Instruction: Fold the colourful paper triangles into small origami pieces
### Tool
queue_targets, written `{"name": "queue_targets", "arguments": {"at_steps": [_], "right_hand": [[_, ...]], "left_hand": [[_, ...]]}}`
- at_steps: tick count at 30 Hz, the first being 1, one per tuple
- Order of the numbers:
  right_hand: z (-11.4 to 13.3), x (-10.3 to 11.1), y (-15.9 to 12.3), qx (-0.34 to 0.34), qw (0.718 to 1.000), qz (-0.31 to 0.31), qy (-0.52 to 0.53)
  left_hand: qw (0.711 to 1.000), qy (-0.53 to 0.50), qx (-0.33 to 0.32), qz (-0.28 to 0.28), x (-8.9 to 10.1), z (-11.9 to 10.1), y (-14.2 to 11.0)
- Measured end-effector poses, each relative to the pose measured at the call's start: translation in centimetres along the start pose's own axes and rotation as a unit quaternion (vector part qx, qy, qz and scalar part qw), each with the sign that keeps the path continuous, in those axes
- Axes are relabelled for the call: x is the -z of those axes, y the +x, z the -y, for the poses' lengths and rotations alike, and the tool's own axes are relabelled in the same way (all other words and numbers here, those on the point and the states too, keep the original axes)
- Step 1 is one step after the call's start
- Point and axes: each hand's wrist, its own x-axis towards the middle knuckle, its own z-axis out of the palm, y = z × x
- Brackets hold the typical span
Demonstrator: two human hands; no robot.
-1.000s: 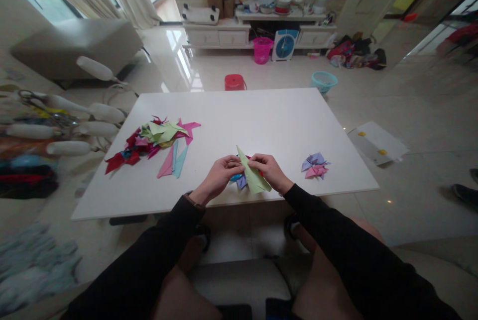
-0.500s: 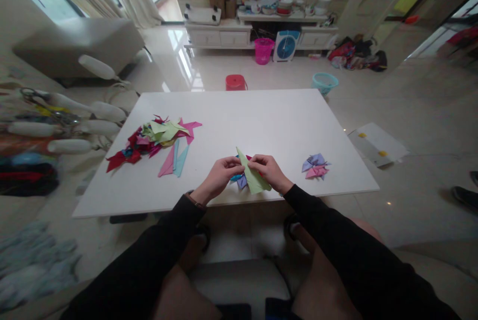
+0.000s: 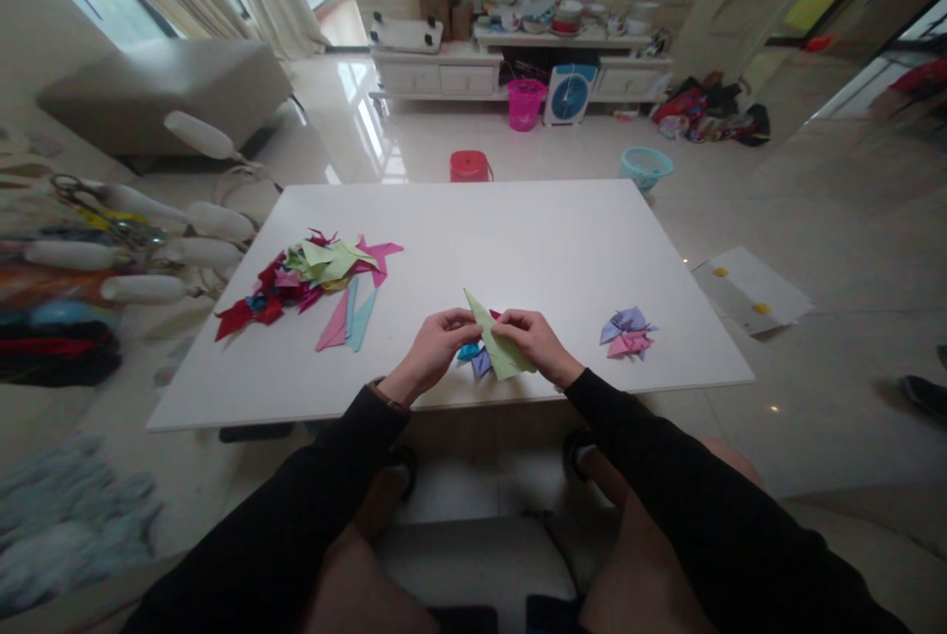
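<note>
A pale green folded paper [image 3: 503, 355], long and pointed at its upper end, is held up over the near edge of the white table [image 3: 473, 230]. My left hand [image 3: 442, 340] pinches its left edge between thumb and fingers. On the other side, my right hand [image 3: 534, 343] grips the paper with thumb and forefinger. Under and behind it lie small folded papers in blue [image 3: 469, 352] and purple [image 3: 481, 363], with a bit of dark pink showing; the green sheet and my hands partly hide them.
A heap of folded papers [image 3: 285, 284] in red, pink and green lies at the table's left. Near it are pink [image 3: 334, 323] and light blue [image 3: 360, 318] folded strips. Purple and pink folded papers [image 3: 628, 333] sit to the right. A red stool [image 3: 470, 166] stands beyond the far edge.
The whole view has shifted slightly. Both hands keep their hold on the green paper, which looks nearly the same, its tip a touch further left.
</note>
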Motion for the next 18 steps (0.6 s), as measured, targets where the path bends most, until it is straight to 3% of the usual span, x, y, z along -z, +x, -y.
{"name": "queue_targets", "arguments": {"at_steps": [5, 9, 12, 15, 18], "right_hand": [[-0.4, 0.0, 0.2, 0.014, 1.000, -0.014, -0.003], [-0.8, 0.6, 0.6, 0.039, 0.995, -0.082, -0.048], [-1.7, 1.5, 1.3, 0.047, 0.989, -0.139, -0.025], [-2.9, 2.7, 2.8, 0.022, 0.977, -0.214, 0.010], [-3.4, 3.9, 5.6, -0.009, 0.963, -0.269, 0.018]], "left_hand": [[0.997, -0.037, -0.032, -0.063, 0.5, -0.7, 0.4], [0.995, -0.040, -0.023, -0.089, 0.7, -0.8, 0.6], [0.996, -0.021, 0.015, -0.090, 0.6, -0.8, 0.5], [0.996, 0.008, 0.035, -0.080, 0.4, -1.1, 0.5], [0.996, 0.040, 0.014, -0.083, 0.5, -1.4, 0.5]]}}
